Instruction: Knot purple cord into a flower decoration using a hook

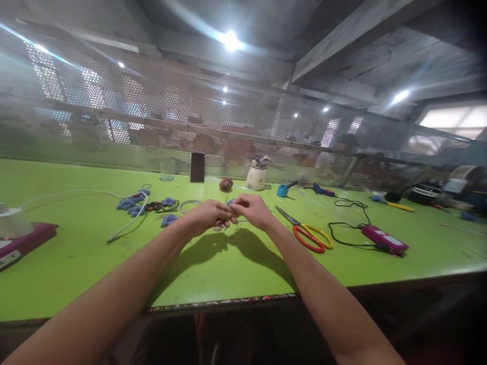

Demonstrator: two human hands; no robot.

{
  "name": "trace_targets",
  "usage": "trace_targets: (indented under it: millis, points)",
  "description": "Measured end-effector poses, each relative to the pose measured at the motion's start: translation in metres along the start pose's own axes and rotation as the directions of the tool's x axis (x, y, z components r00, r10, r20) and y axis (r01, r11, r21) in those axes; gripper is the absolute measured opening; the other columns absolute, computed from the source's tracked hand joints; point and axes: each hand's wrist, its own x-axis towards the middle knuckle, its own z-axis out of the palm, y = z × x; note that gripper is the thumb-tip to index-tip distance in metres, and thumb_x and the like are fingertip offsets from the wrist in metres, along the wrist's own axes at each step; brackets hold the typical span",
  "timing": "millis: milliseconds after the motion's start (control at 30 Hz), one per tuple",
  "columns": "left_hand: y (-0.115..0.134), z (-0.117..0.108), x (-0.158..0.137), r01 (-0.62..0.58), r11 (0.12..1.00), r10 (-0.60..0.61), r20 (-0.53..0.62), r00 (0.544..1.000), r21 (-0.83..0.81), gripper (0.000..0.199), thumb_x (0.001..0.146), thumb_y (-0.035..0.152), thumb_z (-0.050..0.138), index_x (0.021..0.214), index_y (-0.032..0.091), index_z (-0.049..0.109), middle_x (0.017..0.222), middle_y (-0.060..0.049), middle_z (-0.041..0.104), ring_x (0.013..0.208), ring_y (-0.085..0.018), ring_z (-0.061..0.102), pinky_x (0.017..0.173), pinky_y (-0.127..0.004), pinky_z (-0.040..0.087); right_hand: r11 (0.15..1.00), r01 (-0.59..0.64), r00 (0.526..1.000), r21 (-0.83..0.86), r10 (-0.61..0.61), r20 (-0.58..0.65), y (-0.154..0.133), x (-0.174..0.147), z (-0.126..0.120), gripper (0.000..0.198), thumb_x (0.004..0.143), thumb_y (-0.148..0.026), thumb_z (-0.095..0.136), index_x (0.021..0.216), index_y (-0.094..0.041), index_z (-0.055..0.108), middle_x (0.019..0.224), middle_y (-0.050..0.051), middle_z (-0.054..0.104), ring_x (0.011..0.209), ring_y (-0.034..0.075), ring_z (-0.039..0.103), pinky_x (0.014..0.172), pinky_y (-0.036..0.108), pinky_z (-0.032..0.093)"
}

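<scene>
My left hand [211, 215] and my right hand [251, 210] meet over the green table, fingertips pinched close together. A bit of a small blue piece [231, 202] shows between them; the rest is hidden by my fingers. From a dark multicoloured yarn ball [225, 185] just beyond, a thin strand runs down to my fingertips. Left of my hands lie several blue flower-like pieces [133, 204], one loose blue flower [169, 220] and a ring of wire [189, 206]. To the right rest scissors [310, 237] with red and yellow handles, blades partly apart.
Behind the yarn stand a dark upright phone-like slab [197, 167], a clear cup [167, 170] and a cream jug [256, 176]. A blue pot [282, 190], a blue glue gun [323, 190] and a magenta power strip [385, 240] are at right. Another strip [28, 243] and white cable lie left.
</scene>
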Motion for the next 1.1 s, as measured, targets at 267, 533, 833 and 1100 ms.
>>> trace_targets:
  millis: [267,533,833,1100]
  points:
    - [-0.002,-0.002,0.002,0.041,0.992,-0.038,0.027,0.999,-0.118,0.017,0.075,0.021,0.069,0.074,0.005,0.071,0.071,-0.01,0.065,0.055,-0.007,0.052,0.048,-0.016,0.038,0.97,-0.117,0.992,0.214,0.104,0.068,0.009,0.003,-0.001,0.031,0.066,-0.043,0.072,0.069,-0.013,0.063,0.058,0.002,0.064,0.056,0.013,0.056,0.058,0.026,0.043]
    - [0.006,0.001,0.001,0.071,0.979,-0.096,-0.126,0.987,-0.191,0.009,0.074,0.012,0.068,0.071,0.004,0.071,0.068,-0.009,0.067,0.042,-0.002,0.042,0.036,-0.013,0.027,0.945,-0.18,0.981,0.274,0.152,0.119,0.014,0.004,0.0,0.04,0.061,-0.05,0.074,0.067,-0.013,0.061,0.049,-0.004,0.052,0.047,0.007,0.038,0.048,0.022,0.029]
    - [0.014,-0.003,0.001,0.024,0.966,-0.091,-0.25,0.964,-0.257,0.014,0.081,0.006,0.058,0.077,0.005,0.071,0.065,-0.005,0.064,0.04,0.0,0.04,0.033,-0.009,0.028,0.969,-0.216,0.962,0.122,0.189,0.199,0.023,0.004,0.0,0.033,0.069,-0.045,0.071,0.067,-0.012,0.064,0.051,-0.005,0.049,0.047,0.007,0.039,0.049,0.022,0.031]
    - [0.013,-0.006,0.003,0.007,0.948,-0.1,-0.279,0.955,-0.318,0.015,0.082,0.003,0.055,0.077,0.003,0.07,0.065,-0.005,0.062,0.04,-0.001,0.042,0.032,-0.01,0.032,0.965,-0.255,0.943,0.062,0.234,0.234,0.029,0.005,0.003,0.019,0.075,-0.029,0.068,0.065,-0.013,0.064,0.049,-0.004,0.052,0.045,0.007,0.043,0.047,0.021,0.037]
